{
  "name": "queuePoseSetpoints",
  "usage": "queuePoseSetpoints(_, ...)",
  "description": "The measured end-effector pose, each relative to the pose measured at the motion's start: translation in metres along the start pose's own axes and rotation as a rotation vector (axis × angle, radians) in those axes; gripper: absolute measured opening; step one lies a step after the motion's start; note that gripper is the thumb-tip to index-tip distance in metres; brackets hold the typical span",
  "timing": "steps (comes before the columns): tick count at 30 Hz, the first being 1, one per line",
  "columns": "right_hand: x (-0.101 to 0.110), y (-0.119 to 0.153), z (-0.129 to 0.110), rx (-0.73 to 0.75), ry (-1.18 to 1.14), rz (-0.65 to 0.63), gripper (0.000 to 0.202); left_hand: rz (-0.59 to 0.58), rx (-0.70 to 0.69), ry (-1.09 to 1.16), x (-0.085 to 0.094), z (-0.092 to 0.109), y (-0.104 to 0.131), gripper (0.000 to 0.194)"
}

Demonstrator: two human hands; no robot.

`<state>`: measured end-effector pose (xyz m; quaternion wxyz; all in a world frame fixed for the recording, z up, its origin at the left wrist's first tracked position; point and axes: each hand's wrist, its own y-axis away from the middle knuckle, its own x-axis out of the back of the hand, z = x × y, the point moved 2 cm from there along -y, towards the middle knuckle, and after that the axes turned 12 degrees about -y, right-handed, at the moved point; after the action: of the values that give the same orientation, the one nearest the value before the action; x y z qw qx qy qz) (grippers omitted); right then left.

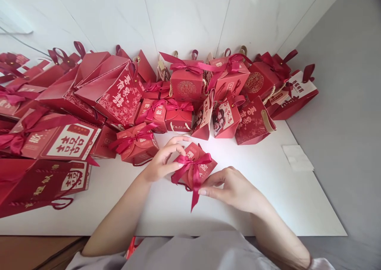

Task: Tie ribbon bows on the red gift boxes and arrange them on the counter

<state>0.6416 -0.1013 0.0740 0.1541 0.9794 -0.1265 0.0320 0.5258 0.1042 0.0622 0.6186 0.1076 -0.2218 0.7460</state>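
Note:
A small red gift box with pale lettering sits on the white table in front of me, turned at an angle. A dark pink ribbon is tied in a bow across its top, one tail hanging down over the near side. My left hand pinches the bow's left loop between thumb and finger. At the box's near right side, my right hand has thumb and forefinger closed at the hanging ribbon tail, its other fingers curled beneath.
Left of my left hand stands a similar ribboned box. Red gift boxes and bags crowd the left and back of the white table. A folded white paper lies at the right edge. Behind is a pale tiled wall.

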Motion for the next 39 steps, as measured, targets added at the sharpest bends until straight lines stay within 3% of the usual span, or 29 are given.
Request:
queuePoseSetpoints(4,-0.016,-0.006,0.005,-0.041,-0.137,0.048,0.029,0.052,0.047,-0.071,-0.004,0.0,-0.001,0.011)
queuePoseSetpoints(8,-0.018,-0.007,0.003,0.008,-0.285,0.091,0.034,0.197,0.157,-0.088,-0.01,-0.003,-0.002,0.017)
queuePoseSetpoints(14,-0.021,-0.006,0.005,0.014,-0.061,0.259,0.028,0.425,0.214,-0.269,-0.024,0.005,-0.001,0.021)
queuePoseSetpoints(16,-0.019,-0.006,0.005,0.032,-0.102,0.211,0.026,0.392,0.189,-0.255,-0.023,0.008,-0.001,0.021)
queuePoseSetpoints(19,-0.008,-0.005,0.0,0.067,-0.189,-0.003,0.025,0.249,0.113,-0.161,-0.015,0.009,-0.001,0.019)
queuePoseSetpoints(21,0.004,-0.003,-0.005,0.111,-0.181,-0.085,0.023,0.219,0.072,-0.096,-0.007,0.006,0.0,0.027)
queuePoseSetpoints(26,0.023,-0.007,-0.004,0.085,-0.22,-0.12,0.029,0.139,0.105,-0.068,-0.001,-0.003,-0.001,0.038)
queuePoseSetpoints(39,0.025,-0.013,0.004,0.12,-0.135,-0.173,0.026,0.08,0.135,-0.031,-0.002,-0.012,-0.003,0.04)
